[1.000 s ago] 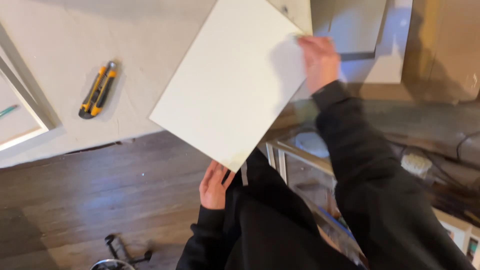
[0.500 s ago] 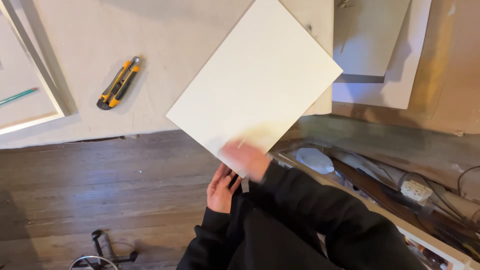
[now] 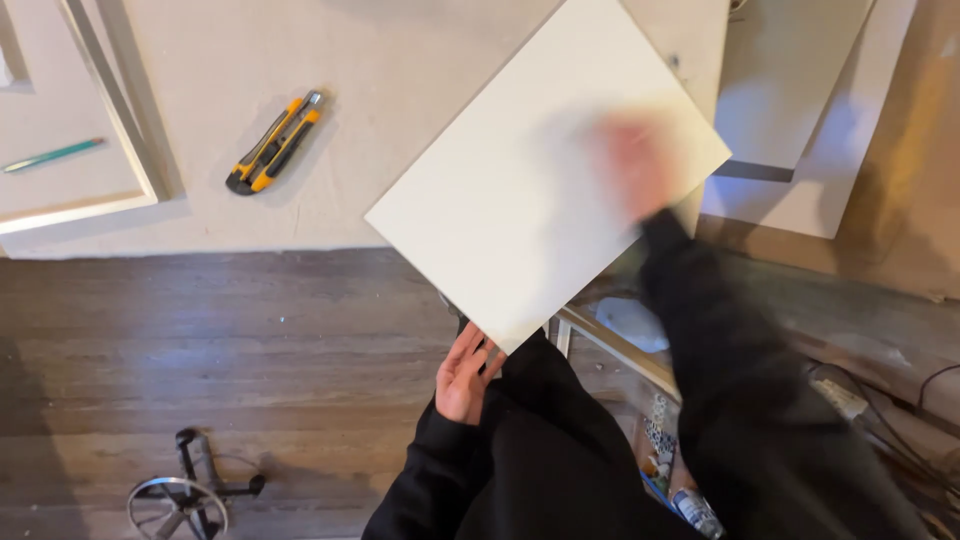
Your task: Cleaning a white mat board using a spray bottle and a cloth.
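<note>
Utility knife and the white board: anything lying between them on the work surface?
Nothing. In the head view, the stretch of beige work surface between the yellow-and-black utility knife and the white board is bare.

A pale surface [image 3: 400, 120] above a dark wooden floor [image 3: 200, 350]

On the surface lie a yellow and black utility knife [image 3: 275, 142], a green pencil [image 3: 52, 155] on a framed panel [image 3: 70, 180], and a white board [image 3: 545, 185] that sticks out over the edge. A small wheeled metal object [image 3: 185, 495] lies on the floor.
</note>
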